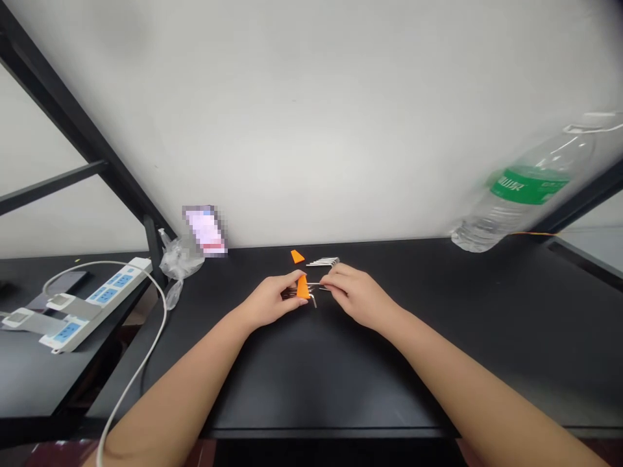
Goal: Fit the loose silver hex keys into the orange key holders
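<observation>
My left hand [270,299] is closed around an orange holder [302,287] with thin metal hex keys sticking out of it. Opposite it, my right hand [351,290] pinches one of those hex keys [315,285] by its shaft. Both hands rest low over the black table [438,324], close together. A second orange holder [296,257] lies just behind them, and beside it a row of several loose hex keys [324,262] lies flat on the table.
A clear water bottle with a green label [523,191] lies at the back right. A crumpled plastic bag [179,263] sits at the back left. On a lower side table to the left rests a white power strip [85,305] with its cable [146,350] trailing forward.
</observation>
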Motion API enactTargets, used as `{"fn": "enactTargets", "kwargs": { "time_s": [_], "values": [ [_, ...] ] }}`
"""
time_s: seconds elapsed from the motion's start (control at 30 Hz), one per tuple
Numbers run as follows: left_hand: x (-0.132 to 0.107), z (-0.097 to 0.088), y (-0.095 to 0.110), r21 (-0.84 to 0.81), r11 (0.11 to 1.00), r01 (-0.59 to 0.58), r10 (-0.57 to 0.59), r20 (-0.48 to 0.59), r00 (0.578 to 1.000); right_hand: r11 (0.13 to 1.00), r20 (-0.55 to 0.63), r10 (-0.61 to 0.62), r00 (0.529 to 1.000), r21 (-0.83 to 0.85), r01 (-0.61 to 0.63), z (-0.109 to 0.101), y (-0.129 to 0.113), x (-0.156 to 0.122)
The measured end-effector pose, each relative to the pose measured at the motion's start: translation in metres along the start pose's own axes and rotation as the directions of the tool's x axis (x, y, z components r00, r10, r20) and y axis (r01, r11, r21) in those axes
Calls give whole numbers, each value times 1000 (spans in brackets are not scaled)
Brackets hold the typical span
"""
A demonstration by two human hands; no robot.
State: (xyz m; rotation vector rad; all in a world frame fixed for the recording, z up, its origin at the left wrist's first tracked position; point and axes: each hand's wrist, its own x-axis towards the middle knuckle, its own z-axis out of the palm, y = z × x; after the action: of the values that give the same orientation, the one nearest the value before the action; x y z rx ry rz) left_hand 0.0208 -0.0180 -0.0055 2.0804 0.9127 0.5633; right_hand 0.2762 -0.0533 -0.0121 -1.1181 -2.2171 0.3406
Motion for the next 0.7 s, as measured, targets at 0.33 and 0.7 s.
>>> {"fn": "enactTargets", "kwargs": {
  "time_s": [0.33,0.7],
  "values": [
    [0,2,-1,-20,1000,-12,13,46,999,999,46,-35,998,-38,37,-3,-3,-1],
    [0,0,-3,-60,998,-13,16,44,999,999,-16,-46,999,24,46,-12,-2,-1]
  ]
}}
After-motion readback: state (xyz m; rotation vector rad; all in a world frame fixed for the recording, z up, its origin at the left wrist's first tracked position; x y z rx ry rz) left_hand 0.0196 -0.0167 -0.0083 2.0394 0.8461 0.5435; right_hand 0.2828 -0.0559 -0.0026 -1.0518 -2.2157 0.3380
